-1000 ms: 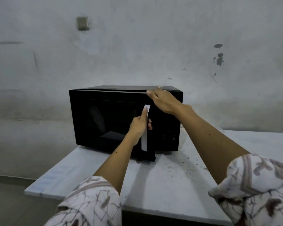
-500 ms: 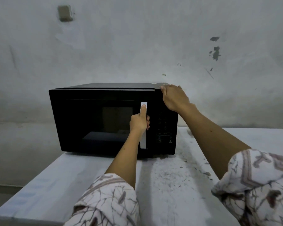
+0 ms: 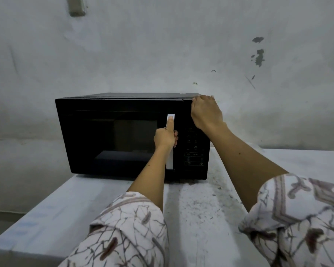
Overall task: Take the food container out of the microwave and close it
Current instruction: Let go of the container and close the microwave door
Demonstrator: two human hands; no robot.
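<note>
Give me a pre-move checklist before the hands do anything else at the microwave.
1. Left hand gripping the white door handle, thumb along it: ok.
2. Right hand bracing the top right corner of the microwave: ok.
3. Door flush with the front: looks shut, ok.
4. Food container out: cannot tell, not in view; a dark shape shows behind the window.
5. Microwave fully on the table: ok.
6. Control panel clear of fingers: ok.
</note>
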